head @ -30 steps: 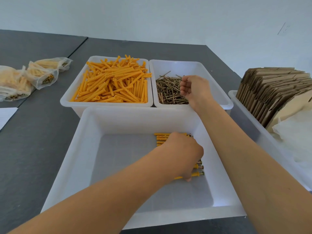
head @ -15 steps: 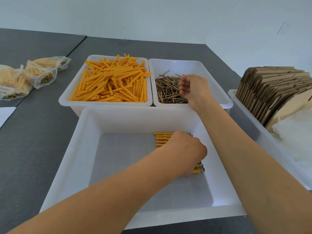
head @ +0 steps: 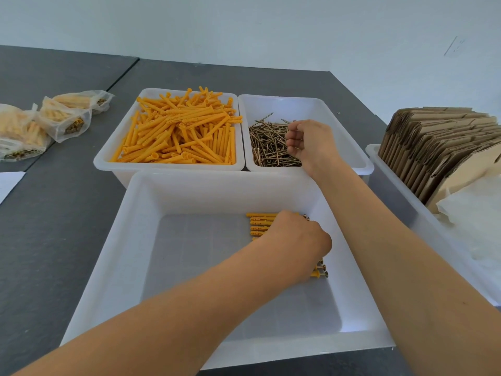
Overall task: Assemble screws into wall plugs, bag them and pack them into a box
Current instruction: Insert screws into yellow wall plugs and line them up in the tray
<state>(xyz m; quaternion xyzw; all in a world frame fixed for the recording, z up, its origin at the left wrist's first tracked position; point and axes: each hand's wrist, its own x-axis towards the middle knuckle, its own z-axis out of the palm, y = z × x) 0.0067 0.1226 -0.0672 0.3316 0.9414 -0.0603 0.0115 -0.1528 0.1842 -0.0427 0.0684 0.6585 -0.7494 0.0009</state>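
A white bin of loose orange wall plugs (head: 176,137) stands at the back, beside a white bin of brass screws (head: 268,147). In front is a large white tub (head: 217,183) holding a row of assembled plugs (head: 260,222) with screw heads showing. My left hand (head: 298,240) lies over that row, its fingers curled down onto the plugs at the near end; the fingertips are hidden. My right hand (head: 311,142) hovers over the screw bin, fingers curled round some screws.
Filled clear bags (head: 65,118) of plugs lie on the dark table at the left, with a white sheet (head: 8,183) at the left edge. At the right, a white tray holds flat cardboard boxes (head: 439,142) and empty clear bags (head: 477,213).
My left hand drew the nearest, slanted plug up against the row and shifted slightly away from me. My right hand stayed over the screws.
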